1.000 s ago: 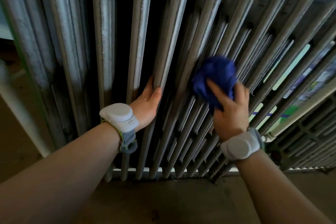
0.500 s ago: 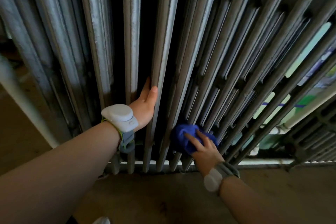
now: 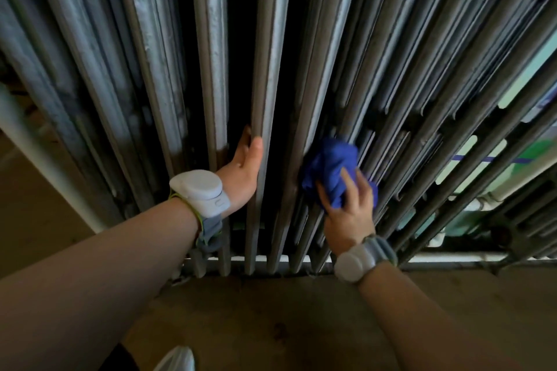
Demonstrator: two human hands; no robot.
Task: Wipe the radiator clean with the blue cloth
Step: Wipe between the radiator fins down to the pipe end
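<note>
While the head view looks down, a tall grey radiator (image 3: pixel 271 48) is seen filling most of the picture, with its long ribs running from the top down to the floor (image 3: pixel 271 319). The blue cloth (image 3: pixel 328 170) is bunched into a ball and is pressed against the ribs just right of the middle, low down on the radiator. It is held by the right hand (image 3: pixel 346 214), whose fingers are curled over the lower part of the cloth, so the grip is closed on the cloth. One finger is laid up across the blue folds.

One rib to the left of the cloth is held by the left hand (image 3: pixel 244 172). The thumb is laid on the front edge of that rib, and the other fingers are tucked into the dark gap beside it, so they are mostly hidden. The grip there looks wrapped around the rib. The two hands are kept apart by a couple of ribs.

A white band (image 3: pixel 200 188) is worn on the left wrist, and another white band (image 3: pixel 357 263) is worn on the right wrist. A pale pipe (image 3: pixel 45 159) is seen slanting down at the left. Something white (image 3: pixel 177 360) is seen at the bottom edge, but what it is cannot be told. Green and pale shapes are seen through the gaps at the right.
</note>
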